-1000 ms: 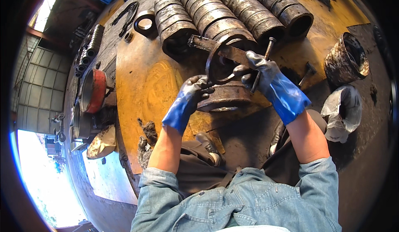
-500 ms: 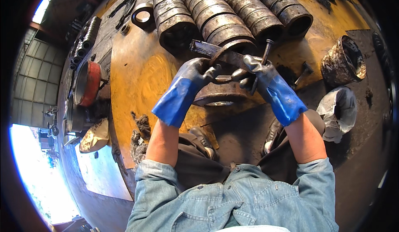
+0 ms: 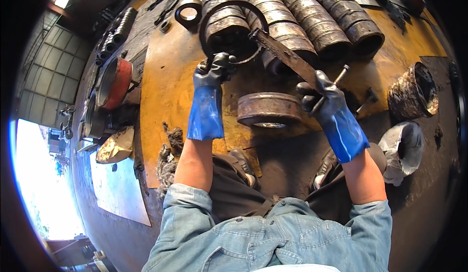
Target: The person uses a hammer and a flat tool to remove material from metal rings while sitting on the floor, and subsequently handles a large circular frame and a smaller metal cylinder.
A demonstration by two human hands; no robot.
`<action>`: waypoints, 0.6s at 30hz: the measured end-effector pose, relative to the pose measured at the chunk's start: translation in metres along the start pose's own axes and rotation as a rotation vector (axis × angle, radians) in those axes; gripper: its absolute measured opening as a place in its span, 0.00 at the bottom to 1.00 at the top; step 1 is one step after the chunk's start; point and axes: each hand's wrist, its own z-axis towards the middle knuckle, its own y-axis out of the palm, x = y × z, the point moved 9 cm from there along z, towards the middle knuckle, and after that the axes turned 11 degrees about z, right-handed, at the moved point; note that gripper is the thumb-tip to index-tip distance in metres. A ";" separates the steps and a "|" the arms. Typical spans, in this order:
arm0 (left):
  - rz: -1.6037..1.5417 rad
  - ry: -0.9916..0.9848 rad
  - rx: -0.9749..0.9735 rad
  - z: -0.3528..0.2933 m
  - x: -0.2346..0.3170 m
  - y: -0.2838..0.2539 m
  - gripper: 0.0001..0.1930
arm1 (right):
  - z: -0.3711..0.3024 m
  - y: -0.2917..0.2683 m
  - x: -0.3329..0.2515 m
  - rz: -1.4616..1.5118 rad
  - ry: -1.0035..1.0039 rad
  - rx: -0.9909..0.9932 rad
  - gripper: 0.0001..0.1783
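My left hand (image 3: 213, 71), in a black and blue rubber glove, grips the lower edge of a thin dark metal ring (image 3: 265, 21) held up in front of the stacked rings. My right hand (image 3: 325, 95), gloved alike, is closed round a flat, grease-caked metal strip (image 3: 287, 57) that slants up and left, its far end close to the ring's right side. A headed metal rod (image 3: 342, 74) also sticks up out of that hand. Between and below the hands, a thick rusty ring (image 3: 269, 107) lies on the yellowish floor sheet.
Rows of greasy metal cylinders (image 3: 312, 23) lie ahead. On the right stand a grimy bucket (image 3: 412, 94) and a plastic-lined container (image 3: 399, 150); a hammer-like tool (image 3: 368, 100) lies nearer. On the left are a red ring (image 3: 118, 84), dirty fibre clumps (image 3: 168, 167) and a paper bag (image 3: 116, 145).
My hands have moved apart. The left has raised the thin ring up and left, turning its opening toward me; the right has drawn the strip right, away from it. The thick ring below now shows fully.
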 end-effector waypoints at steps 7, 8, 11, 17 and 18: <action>-0.719 0.037 0.064 0.018 -0.015 -0.017 0.08 | -0.007 0.004 0.051 0.266 0.200 0.164 0.18; -0.719 0.046 0.110 0.017 -0.016 -0.018 0.08 | -0.008 0.008 0.055 0.245 0.205 0.160 0.19; -0.743 0.070 0.138 0.010 -0.013 -0.011 0.09 | -0.013 0.007 0.062 0.152 0.211 0.160 0.22; -0.736 0.178 0.086 0.003 -0.004 0.005 0.10 | -0.008 0.008 0.074 0.250 0.234 0.222 0.23; -0.713 0.170 0.103 0.004 -0.007 0.007 0.10 | -0.009 0.007 0.070 0.248 0.177 0.249 0.22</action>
